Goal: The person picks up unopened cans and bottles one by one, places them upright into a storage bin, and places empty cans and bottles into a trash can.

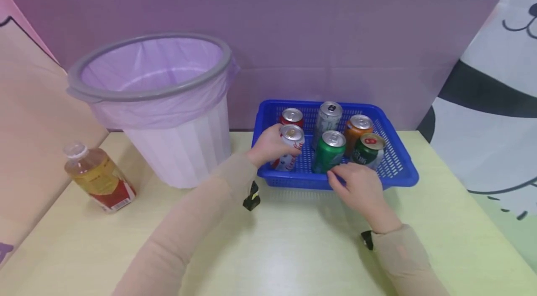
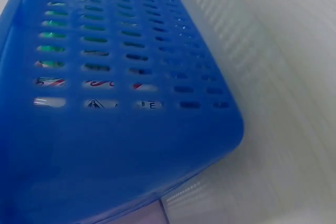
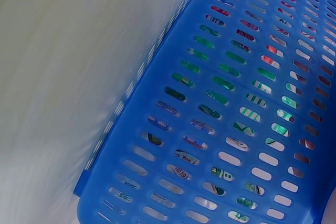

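In the head view, my left hand [image 1: 272, 145] grips a white cola can [image 1: 286, 161] with red lettering, standing in the front left of a blue plastic basket [image 1: 402, 175]. My right hand [image 1: 358, 186] holds the basket's front rim, thumb outside and fingers over the edge. Just behind those fingers stands a bright green can [image 1: 330, 152], with a dark green can [image 1: 368, 152] to its right. Further back are a red can [image 1: 292, 117], a pale silver can [image 1: 329, 118] and an orange can [image 1: 357, 129]. Both wrist views show mainly the slotted basket wall [image 2: 131, 145].
Left of the basket stands a tall white bin [image 1: 180, 151] with a grey rim and a translucent liner. A bottle [image 1: 100, 178] of amber drink with a yellow and red label is on the table [image 1: 272, 258] at the left. A purple wall covering [image 1: 293, 30] hangs close behind.
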`<control>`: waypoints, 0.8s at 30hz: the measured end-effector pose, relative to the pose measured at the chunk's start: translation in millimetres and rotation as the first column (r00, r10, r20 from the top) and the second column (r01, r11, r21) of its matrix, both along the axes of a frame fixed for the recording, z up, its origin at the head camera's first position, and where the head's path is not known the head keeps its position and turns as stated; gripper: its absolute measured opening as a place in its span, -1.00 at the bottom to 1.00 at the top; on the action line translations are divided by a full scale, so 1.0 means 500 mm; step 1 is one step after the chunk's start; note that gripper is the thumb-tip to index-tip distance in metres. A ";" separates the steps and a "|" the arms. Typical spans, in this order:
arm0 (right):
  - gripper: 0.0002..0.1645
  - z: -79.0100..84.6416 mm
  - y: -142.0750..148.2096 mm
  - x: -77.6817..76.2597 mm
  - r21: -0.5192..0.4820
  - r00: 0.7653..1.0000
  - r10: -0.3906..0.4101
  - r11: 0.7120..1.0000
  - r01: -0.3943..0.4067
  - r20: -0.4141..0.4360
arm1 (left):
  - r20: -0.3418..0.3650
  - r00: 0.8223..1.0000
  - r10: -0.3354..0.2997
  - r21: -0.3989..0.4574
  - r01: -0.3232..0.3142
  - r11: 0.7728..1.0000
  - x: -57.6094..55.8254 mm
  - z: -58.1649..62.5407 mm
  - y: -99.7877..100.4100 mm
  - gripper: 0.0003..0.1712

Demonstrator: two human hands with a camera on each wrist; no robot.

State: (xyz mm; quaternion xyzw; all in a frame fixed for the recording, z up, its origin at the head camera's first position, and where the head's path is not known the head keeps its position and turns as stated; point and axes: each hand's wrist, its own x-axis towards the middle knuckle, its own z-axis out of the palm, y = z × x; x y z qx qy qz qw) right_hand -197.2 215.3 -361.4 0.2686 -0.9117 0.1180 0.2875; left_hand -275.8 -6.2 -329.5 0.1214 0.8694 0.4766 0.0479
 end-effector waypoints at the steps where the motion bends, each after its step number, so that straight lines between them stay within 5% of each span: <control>1: -0.77 0.000 0.000 0.000 0.001 1.000 -0.002 1.000 0.002 0.002 | -0.002 1.000 -0.010 0.001 0.010 1.000 -0.001 -0.003 0.003 -0.29; 24: -0.80 -0.001 0.002 -0.002 -0.007 1.000 0.003 1.000 -0.003 0.007 | 0.048 0.998 -0.030 -0.065 0.033 0.997 -0.005 -0.018 0.020 -0.25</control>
